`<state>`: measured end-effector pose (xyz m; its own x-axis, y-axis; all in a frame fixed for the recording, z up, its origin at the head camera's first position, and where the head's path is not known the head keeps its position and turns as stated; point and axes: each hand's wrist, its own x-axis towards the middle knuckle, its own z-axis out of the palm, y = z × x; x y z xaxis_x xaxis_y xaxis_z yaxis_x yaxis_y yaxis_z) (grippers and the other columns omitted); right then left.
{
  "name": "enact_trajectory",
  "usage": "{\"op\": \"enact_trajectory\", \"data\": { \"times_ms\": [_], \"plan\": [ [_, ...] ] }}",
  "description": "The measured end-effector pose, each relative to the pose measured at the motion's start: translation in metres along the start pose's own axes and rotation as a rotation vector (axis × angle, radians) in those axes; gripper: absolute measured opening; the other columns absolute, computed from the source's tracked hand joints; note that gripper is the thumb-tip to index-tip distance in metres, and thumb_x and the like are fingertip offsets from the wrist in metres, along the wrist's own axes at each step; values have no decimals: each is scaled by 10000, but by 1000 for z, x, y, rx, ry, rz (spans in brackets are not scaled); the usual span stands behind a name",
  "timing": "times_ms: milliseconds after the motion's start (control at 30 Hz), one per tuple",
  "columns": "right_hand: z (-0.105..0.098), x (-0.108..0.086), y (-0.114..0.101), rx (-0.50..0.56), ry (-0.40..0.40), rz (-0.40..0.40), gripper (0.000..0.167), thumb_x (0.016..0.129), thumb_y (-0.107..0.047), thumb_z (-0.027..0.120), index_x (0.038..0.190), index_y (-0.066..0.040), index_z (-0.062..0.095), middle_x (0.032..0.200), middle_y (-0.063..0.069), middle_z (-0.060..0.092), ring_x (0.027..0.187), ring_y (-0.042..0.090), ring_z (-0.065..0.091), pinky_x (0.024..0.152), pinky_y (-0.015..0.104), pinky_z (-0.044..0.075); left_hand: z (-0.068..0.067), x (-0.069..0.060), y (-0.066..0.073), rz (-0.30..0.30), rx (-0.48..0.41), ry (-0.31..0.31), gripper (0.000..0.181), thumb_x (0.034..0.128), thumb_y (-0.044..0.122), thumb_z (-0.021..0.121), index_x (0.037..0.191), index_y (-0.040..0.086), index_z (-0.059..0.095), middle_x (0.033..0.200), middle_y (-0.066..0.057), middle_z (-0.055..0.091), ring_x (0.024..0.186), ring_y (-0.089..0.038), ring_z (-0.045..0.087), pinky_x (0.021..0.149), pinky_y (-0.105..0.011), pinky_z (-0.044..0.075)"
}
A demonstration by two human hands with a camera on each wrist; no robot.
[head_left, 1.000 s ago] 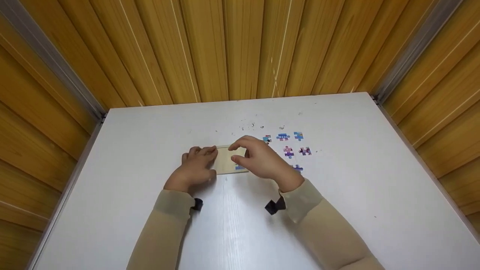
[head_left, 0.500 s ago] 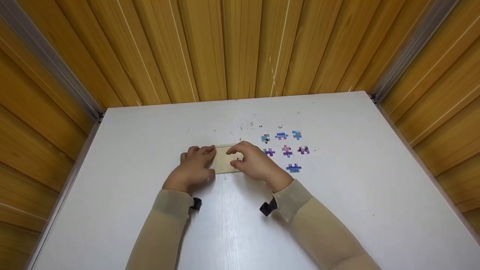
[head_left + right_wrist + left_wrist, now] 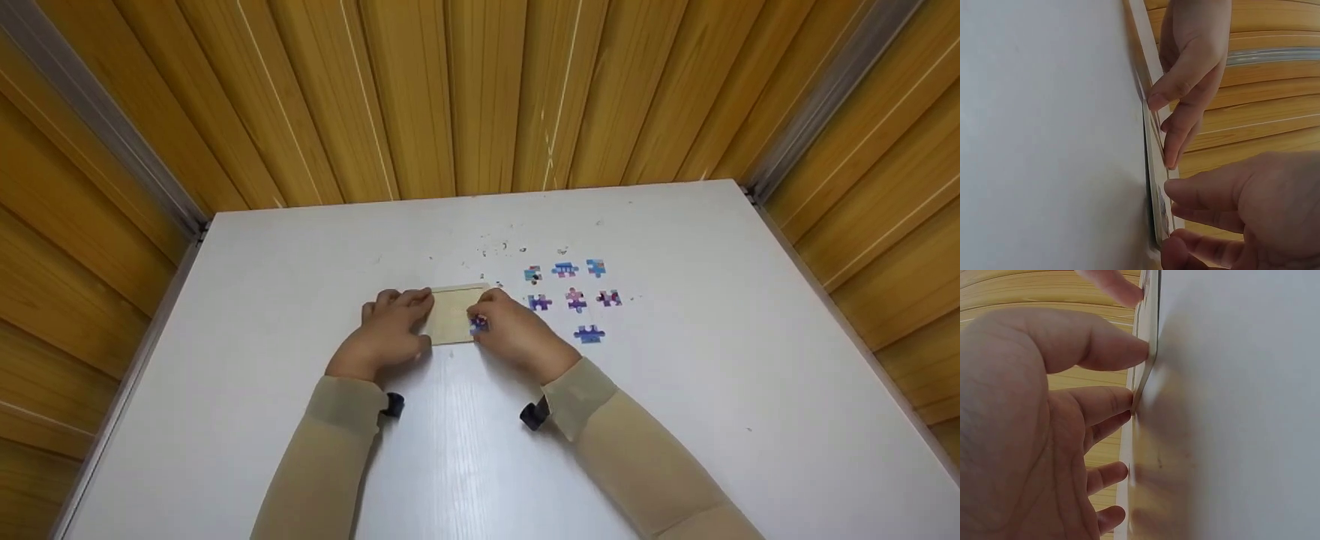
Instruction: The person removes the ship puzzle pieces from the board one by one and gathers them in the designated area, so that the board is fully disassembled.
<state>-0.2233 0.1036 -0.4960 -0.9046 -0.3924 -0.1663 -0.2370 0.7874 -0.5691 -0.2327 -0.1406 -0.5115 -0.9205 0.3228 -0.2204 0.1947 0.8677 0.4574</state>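
Note:
A shallow wooden puzzle tray (image 3: 450, 315) lies on the white table in the head view. My left hand (image 3: 390, 334) grips its left end, the thumb at the near edge and fingers at the far edge. Over the tray's right side, my right hand (image 3: 517, 330) curls its fingers around a small puzzle piece (image 3: 478, 323) in blue and pinkish-dark colours. That puzzle piece (image 3: 1163, 205) shows low on the tray beside the thumb in the right wrist view. The right hand covers the tray's right edge in the head view.
Several loose puzzle pieces lie to the right of the tray, among them a pink one (image 3: 576, 299) and a blue one (image 3: 589, 334). Small dark specks (image 3: 504, 246) dot the table (image 3: 300, 255) behind the tray. Slatted wooden walls (image 3: 480, 97) surround it.
My right hand has shifted a little left, and its spread thumb and forefinger have closed in around the piece. More loose pieces now show on the right. The left hand has stayed put.

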Motion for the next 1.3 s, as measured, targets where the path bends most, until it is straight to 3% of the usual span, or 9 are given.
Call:
{"op": "enact_trajectory", "data": {
  "times_ms": [167,400,633,933,1300],
  "plan": [
    [0,2,2,-41,17,-3,351,1093,-83,676,1430,-60,772,1538,113,620,1388,312,675,1227,491,542,0,1,0,2,4,-4,847,947,252,644,1758,171,416,1864,22,358,1713,-392,238,1370,-641,208],
    [3,3,1,-38,18,23,336,1097,-86,688,1422,-75,775,1429,116,663,1295,288,693,1189,497,563,-1,0,-1,3,11,-4,847,947,264,646,1757,169,416,1861,24,363,1709,-391,246,1359,-634,216],
    [5,2,1,-53,46,-19,294,1098,-69,669,1361,-64,801,1356,141,697,1242,299,730,1141,493,589,-1,1,0,9,1,-4,855,940,228,646,1759,154,412,1856,-3,369,1692,-408,247,1339,-661,218],
    [6,2,0,-26,39,22,266,1087,-75,696,1342,-107,765,1347,113,666,1195,288,716,1110,495,596,0,1,0,1,1,-10,869,926,223,648,1759,159,412,1862,7,360,1702,-407,232,1353,-660,198],
    [4,3,1,-49,27,12,322,1101,-94,676,1401,-112,795,1370,123,669,1192,284,715,1118,491,596,-2,0,2,-8,-2,-11,870,925,230,639,1760,158,407,1863,4,359,1711,-413,224,1369,-668,186]
  ]
}}
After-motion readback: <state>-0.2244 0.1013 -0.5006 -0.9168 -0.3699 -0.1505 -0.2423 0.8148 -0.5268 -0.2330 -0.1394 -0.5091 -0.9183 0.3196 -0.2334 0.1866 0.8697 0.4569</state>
